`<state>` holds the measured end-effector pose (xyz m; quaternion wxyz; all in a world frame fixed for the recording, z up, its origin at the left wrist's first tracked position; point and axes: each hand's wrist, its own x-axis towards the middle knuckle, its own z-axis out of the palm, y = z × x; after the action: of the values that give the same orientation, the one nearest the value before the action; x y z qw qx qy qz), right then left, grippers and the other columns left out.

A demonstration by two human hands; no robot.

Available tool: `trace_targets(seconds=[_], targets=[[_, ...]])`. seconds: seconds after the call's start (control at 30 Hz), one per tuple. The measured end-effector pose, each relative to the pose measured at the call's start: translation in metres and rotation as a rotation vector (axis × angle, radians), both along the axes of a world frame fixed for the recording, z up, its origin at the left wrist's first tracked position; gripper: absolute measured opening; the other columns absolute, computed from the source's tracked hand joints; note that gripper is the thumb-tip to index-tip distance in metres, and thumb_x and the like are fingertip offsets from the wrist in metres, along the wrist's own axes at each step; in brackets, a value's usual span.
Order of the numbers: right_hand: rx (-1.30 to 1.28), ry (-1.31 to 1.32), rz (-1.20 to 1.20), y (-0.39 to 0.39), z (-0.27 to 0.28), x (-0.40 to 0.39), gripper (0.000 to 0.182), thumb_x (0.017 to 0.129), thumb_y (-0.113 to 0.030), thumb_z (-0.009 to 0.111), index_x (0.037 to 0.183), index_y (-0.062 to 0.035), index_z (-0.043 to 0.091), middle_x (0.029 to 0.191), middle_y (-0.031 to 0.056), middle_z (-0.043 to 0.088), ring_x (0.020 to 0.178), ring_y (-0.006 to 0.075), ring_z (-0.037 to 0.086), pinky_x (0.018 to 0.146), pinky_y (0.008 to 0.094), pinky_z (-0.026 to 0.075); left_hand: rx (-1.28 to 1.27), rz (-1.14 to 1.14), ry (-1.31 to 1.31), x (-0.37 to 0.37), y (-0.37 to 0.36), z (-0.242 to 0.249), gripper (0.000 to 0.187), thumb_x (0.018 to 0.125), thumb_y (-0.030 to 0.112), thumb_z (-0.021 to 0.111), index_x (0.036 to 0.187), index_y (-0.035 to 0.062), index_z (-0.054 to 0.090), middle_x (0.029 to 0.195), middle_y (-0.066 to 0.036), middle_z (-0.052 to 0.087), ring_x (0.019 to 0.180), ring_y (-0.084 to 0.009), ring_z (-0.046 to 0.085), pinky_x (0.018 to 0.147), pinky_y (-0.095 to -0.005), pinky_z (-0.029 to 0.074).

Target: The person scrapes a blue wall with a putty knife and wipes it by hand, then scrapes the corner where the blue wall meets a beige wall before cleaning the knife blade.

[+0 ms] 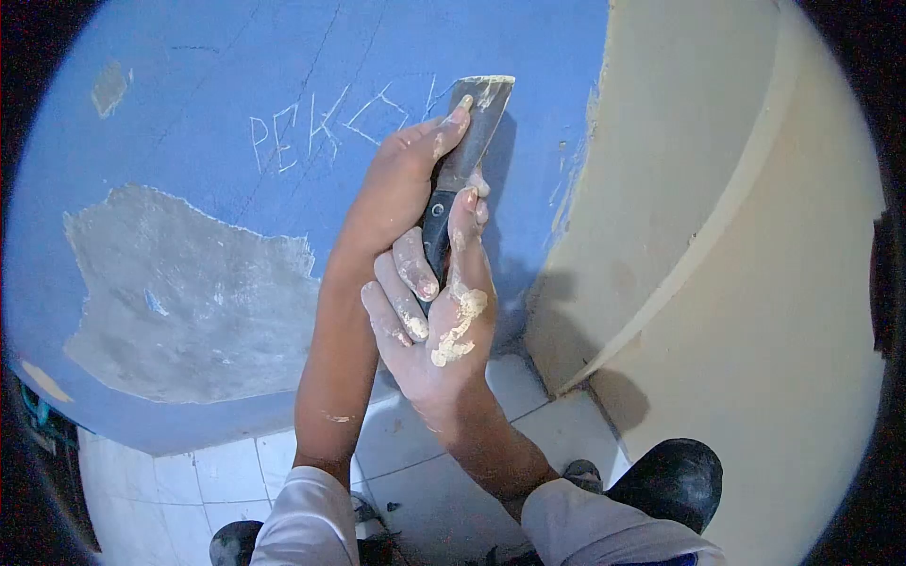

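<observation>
A putty knife with a black riveted handle and a broad metal blade points upward in front of the blue wall. Pale paste lines the blade's top edge. My left hand grips the knife from the left, its thumb pressed flat on the blade and most of its fingers hidden behind. Lower down, my right hand is turned palm up, its fingers curled about the black handle and its thumb lying along it. Whitish paste coats the right fingers, with a thick smear at the base of the thumb.
The blue wall carries scratched letters, fine cracks and a large bare grey patch. A beige wall with a curved ridge meets it on the right. White floor tiles lie below, near a dark knee.
</observation>
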<state>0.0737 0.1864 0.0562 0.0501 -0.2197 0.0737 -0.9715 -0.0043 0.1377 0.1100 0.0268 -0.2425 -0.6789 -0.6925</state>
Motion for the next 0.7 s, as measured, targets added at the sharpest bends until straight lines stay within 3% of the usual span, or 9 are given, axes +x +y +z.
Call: trace_targets(seconds=[0.2,0.4,0.5,0.7], targets=[[0.073,-0.024,-0.036,0.006,0.005,0.003,0.025,0.099,-0.044,0.041,0.096,-0.0194,0.048,0.053,-0.006,0.033,0.039,0.0047,0.032,0.034,0.0193,0.027,0.074,-0.04,-0.084,0.001,0.003,-0.001,0.038,0.094,0.038,0.05,0.082,0.0039,0.062,0.067,-0.002,0.06,0.056,-0.0093,0.051,0.056,-0.0256,0.043],[0.012,-0.007,-0.019,0.01,0.003,0.0,0.027,0.1,-0.039,0.042,0.102,-0.0139,0.051,0.053,-0.0044,0.033,0.037,0.0051,0.032,0.031,0.0181,0.029,-0.073,0.099,0.304,-0.018,0.003,-0.007,0.037,0.095,0.036,0.05,0.079,0.003,0.059,0.066,-0.004,0.059,0.055,-0.0104,0.052,0.053,-0.025,0.043],[-0.005,0.016,-0.009,0.009,-0.001,-0.005,0.03,0.1,-0.038,0.04,0.103,-0.0106,0.053,0.053,-0.003,0.033,0.036,0.0058,0.031,0.029,0.0184,0.029,0.103,-0.092,-0.034,-0.005,0.006,-0.004,0.037,0.096,0.035,0.05,0.078,0.003,0.056,0.065,-0.005,0.059,0.055,-0.011,0.054,0.052,-0.0249,0.044],[0.04,-0.024,-0.009,0.009,-0.01,-0.004,0.034,0.1,-0.042,0.037,0.099,-0.0112,0.05,0.053,-0.0031,0.032,0.037,0.0059,0.032,0.031,0.0196,0.03,0.124,-0.075,-0.004,-0.003,0.003,-0.012,0.035,0.094,0.037,0.052,0.087,0.004,0.06,0.066,-0.001,0.059,0.054,-0.0075,0.053,0.051,-0.0229,0.043]])
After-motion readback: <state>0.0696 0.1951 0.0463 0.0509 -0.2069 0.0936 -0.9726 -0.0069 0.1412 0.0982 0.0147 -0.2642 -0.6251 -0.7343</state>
